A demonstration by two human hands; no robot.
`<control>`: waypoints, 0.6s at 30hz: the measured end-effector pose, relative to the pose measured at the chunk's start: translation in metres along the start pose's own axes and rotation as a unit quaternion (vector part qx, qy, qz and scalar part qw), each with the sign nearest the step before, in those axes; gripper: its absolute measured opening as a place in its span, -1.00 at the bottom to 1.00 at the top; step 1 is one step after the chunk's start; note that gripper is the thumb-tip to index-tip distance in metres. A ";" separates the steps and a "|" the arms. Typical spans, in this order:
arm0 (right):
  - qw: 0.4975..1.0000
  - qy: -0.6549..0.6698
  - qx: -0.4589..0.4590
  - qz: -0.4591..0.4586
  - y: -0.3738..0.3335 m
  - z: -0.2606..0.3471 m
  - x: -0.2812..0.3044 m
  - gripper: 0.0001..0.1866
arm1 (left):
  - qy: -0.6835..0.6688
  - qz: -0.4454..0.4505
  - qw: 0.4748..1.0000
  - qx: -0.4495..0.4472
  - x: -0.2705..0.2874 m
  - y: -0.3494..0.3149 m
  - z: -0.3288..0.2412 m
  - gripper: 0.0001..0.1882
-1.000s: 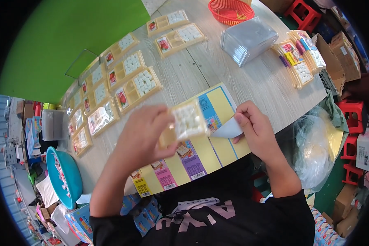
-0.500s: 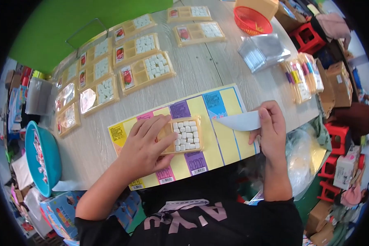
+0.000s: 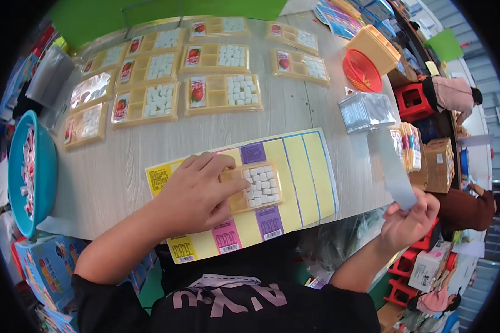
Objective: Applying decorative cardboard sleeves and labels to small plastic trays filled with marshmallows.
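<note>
My left hand (image 3: pixel 191 194) lies over a cream plastic tray (image 3: pixel 239 204), thumb by its near edge and fingers over its left half. White cube-like pieces (image 3: pixel 264 186) fill the tray's right compartment; my hand hides much of the rest. The tray rests on a yellow sticker sheet (image 3: pixel 311 177) with coloured printed labels along it. Out to the right, my right hand (image 3: pixel 408 225) pinches the lower end of a long peeled sticker strip (image 3: pixel 391 166). Its pale side shows, and it hangs clear of the sheet.
Several filled trays (image 3: pixel 222 94) stand in rows at the back. A teal basin (image 3: pixel 44 172) of small wrapped pieces is at left. A red basket (image 3: pixel 362 70), clear plastic sleeves (image 3: pixel 366 111) and packed sets (image 3: pixel 408 147) sit at right. Other people (image 3: pixel 453 97) are further right.
My right hand has moved right and down, and the strip has come fully off the sheet. A bare yellow strip shows there. My left hand stays on the tray. The view has shifted.
</note>
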State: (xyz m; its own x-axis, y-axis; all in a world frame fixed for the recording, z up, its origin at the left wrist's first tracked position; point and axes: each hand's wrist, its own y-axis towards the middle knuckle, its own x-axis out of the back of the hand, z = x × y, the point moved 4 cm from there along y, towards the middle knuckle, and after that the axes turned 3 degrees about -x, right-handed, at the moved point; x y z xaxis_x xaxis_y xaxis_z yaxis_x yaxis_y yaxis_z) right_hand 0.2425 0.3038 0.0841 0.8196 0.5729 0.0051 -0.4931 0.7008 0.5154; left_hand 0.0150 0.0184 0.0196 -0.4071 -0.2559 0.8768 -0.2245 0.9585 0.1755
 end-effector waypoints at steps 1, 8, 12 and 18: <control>0.999 -0.024 0.038 0.005 -0.004 0.003 -0.003 -0.71 | -0.009 0.001 1.000 -0.004 0.001 0.000 0.000 -0.55; 0.992 -0.041 0.092 0.077 -0.035 0.014 -0.057 -0.68 | -0.050 -0.083 0.995 -0.029 0.005 0.000 0.001 -0.52; 0.994 -0.051 0.079 0.059 -0.052 0.018 -0.095 -0.68 | -0.032 -0.094 0.994 -0.034 0.024 0.002 -0.003 -0.53; 0.943 -0.173 0.197 0.206 -0.069 0.031 -0.136 -0.69 | -0.473 -0.136 0.869 0.052 0.042 0.005 -0.003 -0.60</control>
State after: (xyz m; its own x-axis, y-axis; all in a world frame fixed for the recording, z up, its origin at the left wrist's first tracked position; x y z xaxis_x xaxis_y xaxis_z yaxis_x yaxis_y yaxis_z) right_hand 0.1746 0.1644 0.0748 0.6619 0.5406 0.5193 -0.6998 0.1975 0.6865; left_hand -0.0004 0.0131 0.0583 -0.8618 -0.5058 0.0397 -0.4840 0.8431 0.2342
